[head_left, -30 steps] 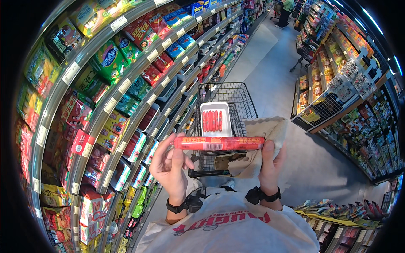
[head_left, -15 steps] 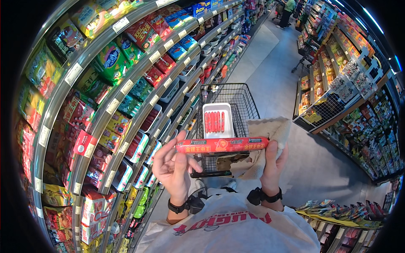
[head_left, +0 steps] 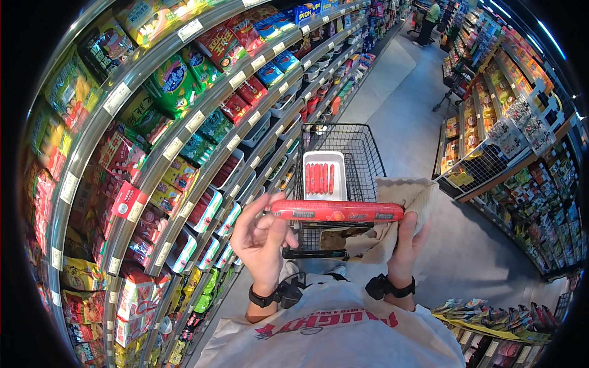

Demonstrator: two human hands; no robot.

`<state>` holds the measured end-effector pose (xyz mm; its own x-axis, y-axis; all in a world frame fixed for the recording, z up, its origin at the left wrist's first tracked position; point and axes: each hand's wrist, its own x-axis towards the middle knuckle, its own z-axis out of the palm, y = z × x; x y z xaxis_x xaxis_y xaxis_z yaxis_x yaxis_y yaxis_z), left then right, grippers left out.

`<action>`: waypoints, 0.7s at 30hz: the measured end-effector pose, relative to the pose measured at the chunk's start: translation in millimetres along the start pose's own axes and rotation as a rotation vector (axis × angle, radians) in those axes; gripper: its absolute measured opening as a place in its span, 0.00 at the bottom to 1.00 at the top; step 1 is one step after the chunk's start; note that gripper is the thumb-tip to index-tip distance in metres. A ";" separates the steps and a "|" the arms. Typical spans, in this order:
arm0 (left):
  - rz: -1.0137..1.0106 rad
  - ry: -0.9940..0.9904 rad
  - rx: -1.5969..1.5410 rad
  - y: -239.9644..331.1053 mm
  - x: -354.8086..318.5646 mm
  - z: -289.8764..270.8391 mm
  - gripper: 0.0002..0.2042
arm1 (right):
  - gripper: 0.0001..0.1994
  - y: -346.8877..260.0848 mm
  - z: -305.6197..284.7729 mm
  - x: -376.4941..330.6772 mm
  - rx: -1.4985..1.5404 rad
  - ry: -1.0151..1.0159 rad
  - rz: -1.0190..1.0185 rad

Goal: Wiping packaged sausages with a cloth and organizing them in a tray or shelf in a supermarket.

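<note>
A long sausage in a shiny red wrapper [head_left: 337, 211] lies crosswise in front of me, nearly level. My left hand [head_left: 261, 242] steadies its left end with bent fingers and thumb. At the other end, my right hand [head_left: 406, 242] pinches the sausage and also keeps a beige cloth [head_left: 420, 193] against it. The cloth hangs below and behind the sausage, and part of it is hidden. Just beyond the sausage, a white tray [head_left: 340, 168] with several slim red sticks sits in a black wire shopping cart [head_left: 369, 150].
Curved shelves [head_left: 205, 119] packed with snack bags run along my left. A display rack [head_left: 491, 147] stands on the right, and bagged goods [head_left: 497, 316] sit at lower right. Down the aisle [head_left: 392, 92], a person [head_left: 427, 21] stands near another cart [head_left: 454, 86].
The sausage has rolled between my hands, so a different side of its wrapper faces up. It and both hands now appear slightly farther right, as does the whole view.
</note>
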<state>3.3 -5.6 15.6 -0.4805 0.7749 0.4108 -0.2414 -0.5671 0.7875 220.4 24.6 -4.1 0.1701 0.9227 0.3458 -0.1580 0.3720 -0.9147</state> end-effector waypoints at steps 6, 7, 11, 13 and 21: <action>0.080 0.020 0.035 -3.3 -3.2 -2.5 0.23 | 0.22 -3.2 12.0 9.0 0.031 -0.031 0.066; 0.073 0.032 0.032 -3.2 -3.7 -2.8 0.22 | 0.22 -2.7 13.6 9.5 0.026 -0.025 0.063; 0.088 0.012 0.038 -2.7 -1.8 -6.0 0.20 | 0.22 2.6 14.5 7.3 0.015 0.005 0.080; 0.109 0.008 0.043 -2.8 -1.4 -6.9 0.20 | 0.23 5.7 12.8 7.5 0.019 -0.014 0.103; 0.112 0.010 0.025 -0.3 -3.3 -3.0 0.22 | 0.22 3.0 13.8 7.9 0.019 -0.013 0.125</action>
<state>2.4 -8.9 12.6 -0.5118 0.7041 0.4923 -0.1642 -0.6426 0.7484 207.9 34.5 -1.2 0.1356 0.9632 0.2323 -0.1959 0.2558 -0.9467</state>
